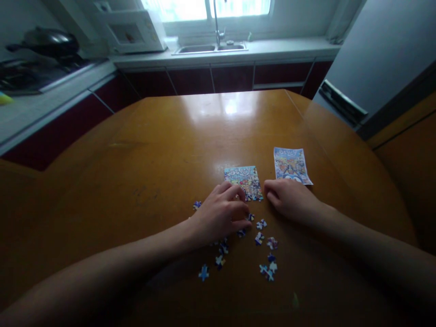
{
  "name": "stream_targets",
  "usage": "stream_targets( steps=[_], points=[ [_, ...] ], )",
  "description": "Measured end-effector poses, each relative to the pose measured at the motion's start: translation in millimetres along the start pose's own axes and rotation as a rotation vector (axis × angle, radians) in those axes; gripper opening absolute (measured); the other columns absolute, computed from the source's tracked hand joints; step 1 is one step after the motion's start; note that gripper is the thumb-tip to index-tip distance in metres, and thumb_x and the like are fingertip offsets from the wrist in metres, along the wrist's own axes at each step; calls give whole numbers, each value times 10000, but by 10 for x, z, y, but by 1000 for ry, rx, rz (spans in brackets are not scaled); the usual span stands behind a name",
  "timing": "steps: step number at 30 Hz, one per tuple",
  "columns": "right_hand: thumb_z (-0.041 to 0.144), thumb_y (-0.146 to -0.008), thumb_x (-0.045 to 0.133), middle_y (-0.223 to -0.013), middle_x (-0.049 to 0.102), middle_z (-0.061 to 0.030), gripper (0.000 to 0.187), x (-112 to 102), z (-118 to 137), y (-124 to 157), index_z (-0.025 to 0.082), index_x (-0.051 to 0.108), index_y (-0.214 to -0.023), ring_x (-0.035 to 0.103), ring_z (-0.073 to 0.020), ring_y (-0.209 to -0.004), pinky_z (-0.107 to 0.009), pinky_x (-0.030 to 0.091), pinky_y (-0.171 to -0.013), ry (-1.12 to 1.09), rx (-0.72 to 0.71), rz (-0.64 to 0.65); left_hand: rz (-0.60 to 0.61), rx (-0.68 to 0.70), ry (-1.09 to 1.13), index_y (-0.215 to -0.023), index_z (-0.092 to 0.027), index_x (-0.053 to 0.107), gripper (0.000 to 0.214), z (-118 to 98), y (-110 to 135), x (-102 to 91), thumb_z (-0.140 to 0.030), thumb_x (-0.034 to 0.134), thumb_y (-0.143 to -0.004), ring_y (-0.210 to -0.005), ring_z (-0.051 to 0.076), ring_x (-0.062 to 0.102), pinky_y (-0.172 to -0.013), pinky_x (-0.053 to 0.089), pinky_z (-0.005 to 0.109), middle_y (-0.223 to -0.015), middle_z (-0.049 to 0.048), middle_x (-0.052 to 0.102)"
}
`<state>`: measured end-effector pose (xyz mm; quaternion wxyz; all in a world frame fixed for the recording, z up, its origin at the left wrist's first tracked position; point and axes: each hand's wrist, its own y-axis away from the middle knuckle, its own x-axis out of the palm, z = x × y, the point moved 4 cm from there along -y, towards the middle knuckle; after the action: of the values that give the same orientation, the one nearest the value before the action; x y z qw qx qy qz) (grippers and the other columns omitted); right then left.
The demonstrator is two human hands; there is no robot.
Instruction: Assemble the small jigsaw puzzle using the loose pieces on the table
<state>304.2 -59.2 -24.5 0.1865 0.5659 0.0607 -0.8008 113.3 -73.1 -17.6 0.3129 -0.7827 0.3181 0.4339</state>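
While hands (254,206) flank puzzle (244,182), loose pieces (260,240) scattered near.

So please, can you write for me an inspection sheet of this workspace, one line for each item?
Surface: wooden table, glossy, with window glare.
Job's things: part-built puzzle; picture sheet to its right; loose pieces scattered near the hands.
Clutter: nothing seen.
Hands: left hand rests on the puzzle's lower edge, fingers curled; right hand lies flat beside the puzzle, below the sheet.
Cables: nothing seen.
Surroundings: kitchen counter, sink under a window, pan on the stove, microwave.
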Motion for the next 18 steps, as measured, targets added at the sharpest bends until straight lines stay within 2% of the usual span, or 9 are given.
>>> stream_targets(
  steps=[2, 5, 9, 11, 13, 18],
  points=[
    [190, -859, 479, -728, 659, -38, 151, -3, -3, 1, 212, 575, -745, 545, -161, -659, -290, 310, -598, 3, 0, -4, 1, 1, 4, -889, -255, 741, 174, 18, -7, -19, -415, 733, -823, -986, 223, 496, -905, 437, 389, -1035, 41, 623],
    [195, -858, 470, -719, 651, -35, 154, -5, -4, 3, 213, 566, -738, 535, -160, -651, -291, 302, -592, -3, -1, -1, -42, -8, 29, -903, -266, 747, 158, 116, -24, -149, -409, 703, -853, -974, 208, 499, -882, 440, 368, -1019, 42, 614],
    [190, -851, 476, -716, 648, -35, 145, -2, -6, 2, 213, 571, -744, 531, -159, -641, -291, 293, -584, -7, 0, 11, -247, -84, 2, -897, -243, 743, 111, 290, -40, -421, -338, 691, -875, -912, 179, 505, -816, 439, 329, -943, 37, 604],
    [186, -853, 474, -715, 648, -36, 150, -1, -7, 1, 213, 575, -745, 533, -162, -640, -293, 292, -583, -4, 0, 11, -295, -99, -22, -892, -238, 742, 104, 313, -36, -479, -331, 711, -858, -899, 177, 507, -810, 437, 328, -929, 35, 599],
    [185, -854, 475, -716, 650, -38, 152, -2, -9, 1, 213, 578, -747, 537, -165, -643, -296, 293, -583, 0, 1, 6, -260, -77, -9, -912, -243, 741, 121, 278, -26, -444, -343, 723, -846, -902, 179, 511, -807, 442, 325, -937, 36, 600],
    [184, -860, 485, -723, 653, -37, 149, -2, -2, -1, 212, 586, -753, 534, -160, -651, -294, 300, -592, 3, 2, 3, -6, -42, 87, -925, -261, 738, 169, 137, 23, -158, -405, 719, -841, -924, 186, 527, -820, 458, 326, -972, 34, 623]
  ],
)
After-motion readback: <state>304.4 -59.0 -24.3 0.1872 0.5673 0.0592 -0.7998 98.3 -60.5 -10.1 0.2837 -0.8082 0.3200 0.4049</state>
